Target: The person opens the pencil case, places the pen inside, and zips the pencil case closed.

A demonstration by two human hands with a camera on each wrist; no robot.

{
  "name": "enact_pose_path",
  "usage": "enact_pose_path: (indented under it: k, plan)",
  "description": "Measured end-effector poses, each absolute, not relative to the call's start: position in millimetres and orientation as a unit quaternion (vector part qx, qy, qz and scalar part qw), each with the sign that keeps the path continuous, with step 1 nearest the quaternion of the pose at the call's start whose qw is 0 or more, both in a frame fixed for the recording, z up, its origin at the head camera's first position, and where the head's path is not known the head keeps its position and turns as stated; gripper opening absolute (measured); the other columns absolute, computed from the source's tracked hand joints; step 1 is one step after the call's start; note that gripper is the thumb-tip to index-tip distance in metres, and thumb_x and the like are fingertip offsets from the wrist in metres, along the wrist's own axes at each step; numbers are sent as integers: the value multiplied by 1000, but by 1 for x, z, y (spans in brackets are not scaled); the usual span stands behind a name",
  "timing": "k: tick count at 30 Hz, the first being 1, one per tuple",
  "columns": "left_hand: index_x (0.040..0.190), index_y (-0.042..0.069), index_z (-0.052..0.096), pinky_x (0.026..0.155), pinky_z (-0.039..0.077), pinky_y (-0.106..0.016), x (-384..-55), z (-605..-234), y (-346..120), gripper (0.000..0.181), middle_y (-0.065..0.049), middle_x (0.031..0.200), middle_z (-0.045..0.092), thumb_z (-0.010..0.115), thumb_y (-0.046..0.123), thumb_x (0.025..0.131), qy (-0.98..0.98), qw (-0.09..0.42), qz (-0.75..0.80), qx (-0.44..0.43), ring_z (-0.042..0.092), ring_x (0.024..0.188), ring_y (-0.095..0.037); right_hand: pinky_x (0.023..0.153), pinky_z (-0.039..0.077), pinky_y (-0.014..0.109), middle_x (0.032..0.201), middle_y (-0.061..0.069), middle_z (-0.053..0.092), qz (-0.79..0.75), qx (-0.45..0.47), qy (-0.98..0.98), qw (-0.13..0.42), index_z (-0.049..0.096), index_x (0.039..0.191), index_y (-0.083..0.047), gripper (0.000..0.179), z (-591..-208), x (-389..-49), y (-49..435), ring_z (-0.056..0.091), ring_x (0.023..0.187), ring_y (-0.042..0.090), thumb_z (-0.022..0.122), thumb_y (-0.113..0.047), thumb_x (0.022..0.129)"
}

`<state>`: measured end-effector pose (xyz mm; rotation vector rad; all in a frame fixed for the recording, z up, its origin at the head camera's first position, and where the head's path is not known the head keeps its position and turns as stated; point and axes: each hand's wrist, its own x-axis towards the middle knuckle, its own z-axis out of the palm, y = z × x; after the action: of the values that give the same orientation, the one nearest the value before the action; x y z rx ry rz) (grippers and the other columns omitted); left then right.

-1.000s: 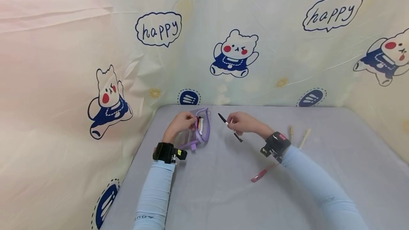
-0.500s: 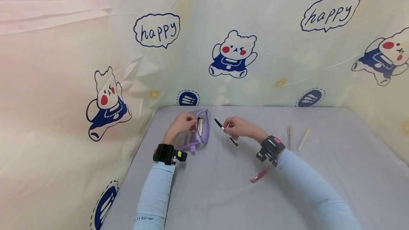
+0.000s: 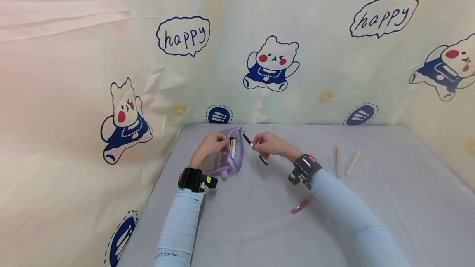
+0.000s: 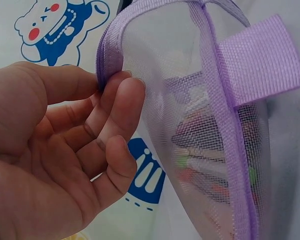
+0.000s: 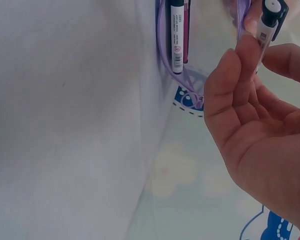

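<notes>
My left hand (image 3: 214, 143) pinches the zippered rim of a purple mesh pencil case (image 4: 212, 65) between thumb and fingertips, and the case's mouth stands open. Pens show dimly through the mesh in the left wrist view. At the mouth, a white marker (image 5: 177, 40) with a black end lies beside a dark pink pen (image 5: 186, 30). Just right of the case, my right hand (image 3: 270, 143) pinches a white marker with black ends (image 3: 256, 150) around its middle. It slants, and its upper tip is right at the case's far corner in the head view.
Two beige pens (image 3: 338, 162) (image 3: 353, 162) lie on the grey tabletop (image 3: 267, 226) to the right. A pinkish-red pen (image 3: 300, 206) lies nearer, below the right wrist. A printed cloth (image 3: 315, 65) hangs behind the table and along its left side.
My right hand has moved left with the marker, closer to the pencil case's mouth. The left hand stays at the rim. The red pen and both beige pens are less covered by the right arm.
</notes>
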<state>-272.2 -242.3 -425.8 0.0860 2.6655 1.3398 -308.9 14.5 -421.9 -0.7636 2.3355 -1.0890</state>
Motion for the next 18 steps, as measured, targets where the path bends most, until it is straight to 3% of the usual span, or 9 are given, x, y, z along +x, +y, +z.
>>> enact_pose_path:
  k: [6, 11, 18]
  plan:
    - [105, -2, 65, 87, 55, -48, -271, -424, -243, 23, -10, 86, 67, 55, 17, 99, 887, 76, 455, 27, 65, 71, -18, 68, 59, 44, 70, 3, 60, -409, -255, 846, 228, 63, 112, -3, 25, -422, -311, 4, 59, 56, 15, 57, -21, 97]
    - [101, -1, 66, 86, 55, -48, -270, -423, -244, 21, -10, 86, 66, 55, 18, 99, 885, 72, 458, 29, 65, 71, -17, 62, 58, 35, 73, 5, 62, -430, -232, 841, 233, 65, 109, -5, 21, -422, -314, -6, 60, 59, 16, 59, -21, 96]
    - [101, 1, 66, 86, 55, -45, -268, -422, -244, 21, -10, 88, 67, 55, 20, 100, 890, 70, 450, 22, 65, 72, -17, 55, 56, 28, 71, 4, 62, -464, -197, 828, 247, 63, 114, 3, 29, -424, -316, -19, 60, 57, 14, 57, -17, 95]
